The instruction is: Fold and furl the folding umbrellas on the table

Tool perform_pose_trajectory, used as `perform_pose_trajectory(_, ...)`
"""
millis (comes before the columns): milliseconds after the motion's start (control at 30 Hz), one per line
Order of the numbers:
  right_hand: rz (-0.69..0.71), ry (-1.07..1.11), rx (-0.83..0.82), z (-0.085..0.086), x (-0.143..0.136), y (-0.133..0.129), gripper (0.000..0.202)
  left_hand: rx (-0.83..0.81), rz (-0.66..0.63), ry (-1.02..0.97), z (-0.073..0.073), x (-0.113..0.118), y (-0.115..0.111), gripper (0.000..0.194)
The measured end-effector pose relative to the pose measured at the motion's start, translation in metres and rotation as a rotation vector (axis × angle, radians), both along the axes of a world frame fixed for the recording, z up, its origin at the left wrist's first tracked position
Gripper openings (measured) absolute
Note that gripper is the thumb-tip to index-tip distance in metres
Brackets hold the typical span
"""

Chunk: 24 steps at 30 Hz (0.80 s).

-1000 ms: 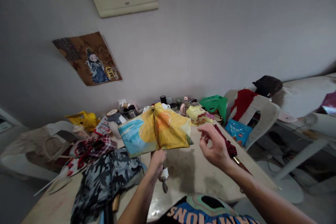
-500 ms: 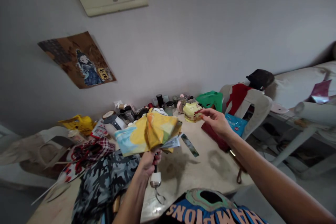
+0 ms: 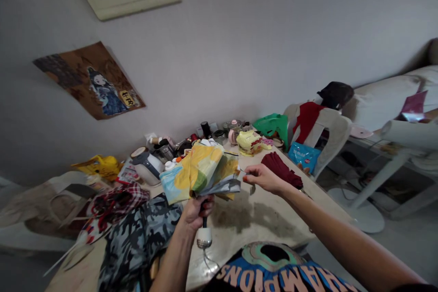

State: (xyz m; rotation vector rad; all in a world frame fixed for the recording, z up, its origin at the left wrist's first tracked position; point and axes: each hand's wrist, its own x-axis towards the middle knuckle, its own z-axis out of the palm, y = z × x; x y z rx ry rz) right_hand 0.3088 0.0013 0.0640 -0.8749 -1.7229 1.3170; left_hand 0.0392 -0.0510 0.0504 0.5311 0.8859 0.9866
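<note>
A yellow umbrella (image 3: 200, 169) with light blue and grey patches is partly folded, its loose panels hanging in pleats. My left hand (image 3: 199, 211) is closed round its shaft just under the cloth, and the white and silver handle with a strap points down below the fist. To the right of the cloth, my right hand (image 3: 258, 177) pinches with thumb and finger at the tip of a rib or panel edge; the exact spot is too small to tell. A dark red folded umbrella (image 3: 281, 171) lies beyond my right wrist.
Camouflage cloth (image 3: 137, 232) and a plaid cloth (image 3: 119, 200) lie at the left. An electric kettle (image 3: 147, 164), jars and a yellow packet (image 3: 249, 142) stand along the wall. A green bag (image 3: 273, 125) and a blue packet (image 3: 304, 156) are at the right, beside a white chair (image 3: 333, 134).
My right hand has come down and left to the umbrella's right edge, its fingers now pinched. The umbrella has turned slightly in my left hand. The view has shifted a little.
</note>
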Motion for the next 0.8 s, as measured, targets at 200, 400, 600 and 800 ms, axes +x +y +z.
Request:
perform_pose_trajectory(200, -0.095, 0.213, -0.247, -0.007, 0.005, 0.001, 0.045, -0.034, -0.012, -0.119, -0.001, 0.005, -0.003, 0.030)
perform_pose_trajectory(400, -0.201, 0.308, -0.329, -0.016, 0.010, 0.007, 0.044, 0.057, -0.030, -0.118, 0.002, 0.013, -0.007, 0.034)
perform_pose_trajectory(600, -0.193, 0.542, -0.422, 0.007, 0.019, 0.000, 0.037, 0.024, 0.012, -0.179, 0.010, 0.016, -0.006, 0.060)
perform_pose_trajectory(800, -0.193, 0.592, -0.371, 0.023, 0.027, -0.002, 0.033, 0.022, -0.006, -0.155, 0.013, 0.023, -0.001, 0.040)
